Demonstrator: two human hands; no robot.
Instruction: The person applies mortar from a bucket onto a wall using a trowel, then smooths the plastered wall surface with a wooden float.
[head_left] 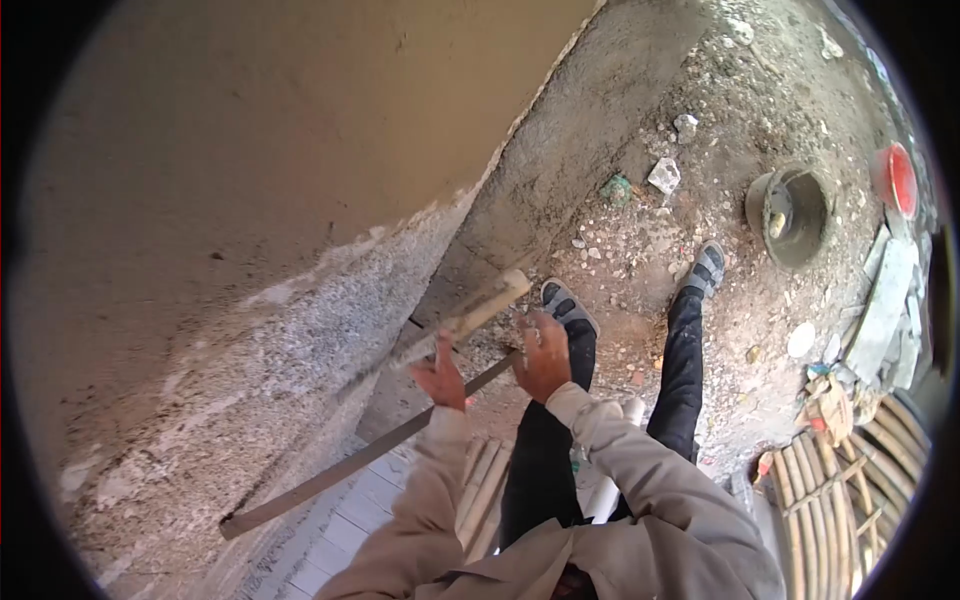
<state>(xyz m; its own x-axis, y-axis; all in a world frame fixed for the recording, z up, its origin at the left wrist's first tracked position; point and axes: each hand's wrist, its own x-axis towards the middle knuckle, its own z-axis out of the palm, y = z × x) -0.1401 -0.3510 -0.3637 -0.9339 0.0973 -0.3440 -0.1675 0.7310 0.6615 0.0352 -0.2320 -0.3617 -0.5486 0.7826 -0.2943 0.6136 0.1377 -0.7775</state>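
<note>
A pale wooden board [492, 303], blurred toward its lower left end, slants beside the foot of the wall. My left hand [440, 378] is at its near side, thumb raised over the edge and fingers bent against it. To the right, my right hand [543, 358] has its fingers curled at the upper end of a long, narrow straight bar [370, 450]. This bar runs down to the lower left, passing behind my left wrist. The inner side of my right hand's grip is hidden.
A plastered wall [300, 130] with a rough lower band [310, 340] fills the left. On the rubble-strewn ground stand a dark bucket [790, 218] and a red tub [897, 180]. Grey slabs [885, 305] and bamboo poles [820, 500] lie at right. My feet stand apart.
</note>
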